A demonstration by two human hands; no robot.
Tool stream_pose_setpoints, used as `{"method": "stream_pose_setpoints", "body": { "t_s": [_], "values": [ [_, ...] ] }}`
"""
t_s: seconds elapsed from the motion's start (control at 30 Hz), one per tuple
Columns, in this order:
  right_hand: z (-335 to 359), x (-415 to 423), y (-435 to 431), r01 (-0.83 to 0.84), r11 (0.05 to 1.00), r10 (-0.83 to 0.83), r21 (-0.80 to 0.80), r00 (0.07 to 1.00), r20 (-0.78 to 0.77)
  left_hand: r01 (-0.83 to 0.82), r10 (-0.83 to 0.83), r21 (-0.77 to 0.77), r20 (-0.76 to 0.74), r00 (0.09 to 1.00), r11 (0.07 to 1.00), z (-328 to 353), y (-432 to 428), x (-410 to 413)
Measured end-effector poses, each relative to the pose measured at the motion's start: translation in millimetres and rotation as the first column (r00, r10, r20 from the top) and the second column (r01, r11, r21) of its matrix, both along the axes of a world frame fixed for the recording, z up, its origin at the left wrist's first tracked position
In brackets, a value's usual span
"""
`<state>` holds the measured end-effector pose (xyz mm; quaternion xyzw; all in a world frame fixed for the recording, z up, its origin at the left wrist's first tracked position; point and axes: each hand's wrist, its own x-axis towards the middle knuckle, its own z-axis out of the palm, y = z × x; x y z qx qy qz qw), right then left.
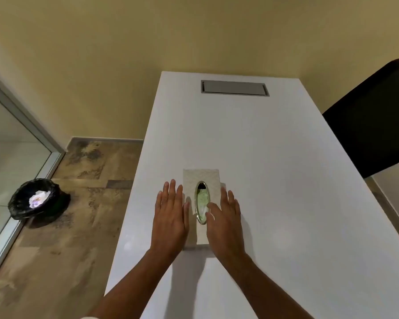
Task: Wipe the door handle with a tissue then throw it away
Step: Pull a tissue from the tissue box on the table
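A cream tissue box (202, 176) with an oval slot lies on the white table (274, 157). Pale tissue (202, 200) shows inside the slot. My left hand (171, 215) rests flat on the table just left of the box, fingers apart, holding nothing. My right hand (224, 217) lies over the box's right side, fingers spread, its thumb at the slot's edge. On the floor to the left stands a small bin (36, 199) with a black liner and crumpled tissue inside. No door handle is in view.
A grey cable hatch (235, 87) is set in the table's far end. A black chair back (373, 125) stands at the right. A glass panel with a metal frame (21, 125) runs along the left, behind the bin. Brown patterned floor lies between.
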<state>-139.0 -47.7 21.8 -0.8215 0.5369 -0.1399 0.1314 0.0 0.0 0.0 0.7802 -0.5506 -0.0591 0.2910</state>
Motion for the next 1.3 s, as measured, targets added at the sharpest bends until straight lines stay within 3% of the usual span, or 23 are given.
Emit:
{"method": "stream_pose_setpoints", "body": {
  "t_s": [0.2, 0.63, 0.8, 1.1, 1.3],
  "values": [
    [-17, 9, -6, 0.061, 0.998, -0.063, 0.029, 0.996, 0.060, 0.030, -0.028, 0.061, -0.027, 0.999, 0.998, -19, -11, -3],
    [-18, 26, -18, 0.027, 0.997, -0.040, -0.073, 0.982, -0.186, -0.007, 0.008, 0.040, -0.001, 1.000, 0.999, -40, -24, -4],
    [-20, 28, -23, 0.036, 0.999, -0.032, 0.018, 0.982, -0.188, -0.011, 0.010, 0.033, 0.005, 1.000, 0.999, -44, -25, -5],
    [-25, 26, -23, 0.038, 0.999, -0.038, 0.022, 0.999, -0.010, -0.004, 0.003, 0.049, 0.021, 1.000, 0.999, -46, -26, -6],
    [-28, 19, -16, 0.071, 0.997, -0.071, 0.011, 0.980, 0.188, -0.017, 0.016, 0.030, 0.050, 0.999, 0.999, -48, -26, -6]
  ]
}}
